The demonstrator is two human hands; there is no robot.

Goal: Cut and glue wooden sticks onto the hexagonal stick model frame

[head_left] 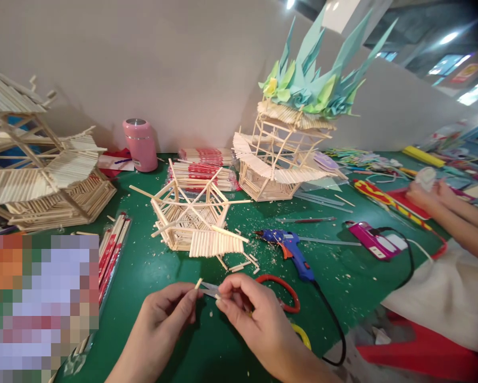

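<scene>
My left hand (165, 314) is closed, with a short piece of pale wooden stick (199, 283) pinched between thumb and forefinger. My right hand (255, 314) is closed too, and a small pale stick end shows at its fingertips. Behind the right hand are scissors, their blades (210, 289) pointing at the left hand's stick. One red handle loop (297, 303) and a yellow one (303, 336) show past the hand. Whether the right hand also touches the scissors is hidden. Just beyond the hands stands a low, many-sided stick frame (191, 213) with a slatted panel (217, 243).
A blue glue gun (290, 247) lies at right, its cord running to the front. Stick pavilions stand at left (43, 170) and back (279, 154), near a pink flask (140, 146). Bagged sticks (113, 247) lie at left. A co-worker's hands (426, 189) are far right, beyond a power strip (377, 239).
</scene>
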